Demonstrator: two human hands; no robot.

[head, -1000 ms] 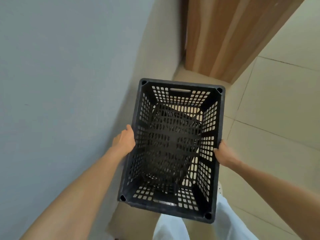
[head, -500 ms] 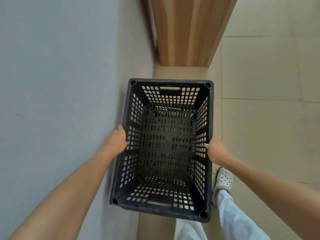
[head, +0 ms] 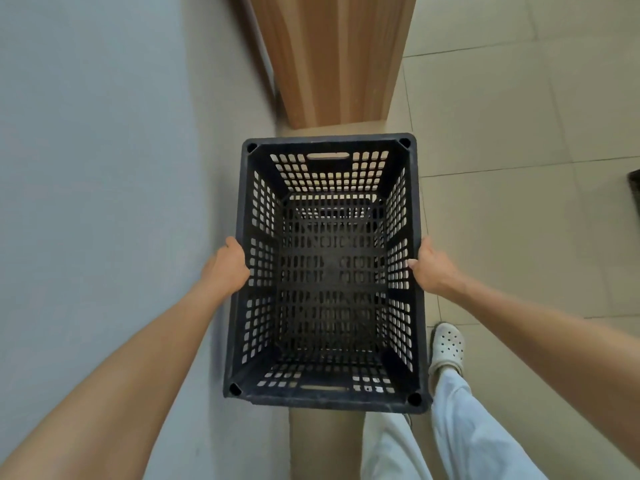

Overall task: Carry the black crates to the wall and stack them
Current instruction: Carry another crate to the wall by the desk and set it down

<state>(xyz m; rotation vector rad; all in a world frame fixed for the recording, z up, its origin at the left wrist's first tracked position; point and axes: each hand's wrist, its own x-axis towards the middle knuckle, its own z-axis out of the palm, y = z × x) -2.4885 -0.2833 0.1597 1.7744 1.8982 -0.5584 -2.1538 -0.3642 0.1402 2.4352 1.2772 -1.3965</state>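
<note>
Fingers of our left hand and right hand grip the long sides of an empty black crate beside the wall.

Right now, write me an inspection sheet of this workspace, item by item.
Surface: tiled floor, beige tiles with dark joints.
Job's things: one black crate, empty and upright, held close beside the grey wall; whether another crate lies beneath it cannot be told.
Clutter: dark object, cut off at the right edge, unidentifiable.
Hands: left hand grips the crate's left rim; right hand grips its right rim.
Cables: nothing seen.
Surroundings: wooden cabinet ahead, against the wall; the person's white shoe and light trousers beside the crate.
</note>
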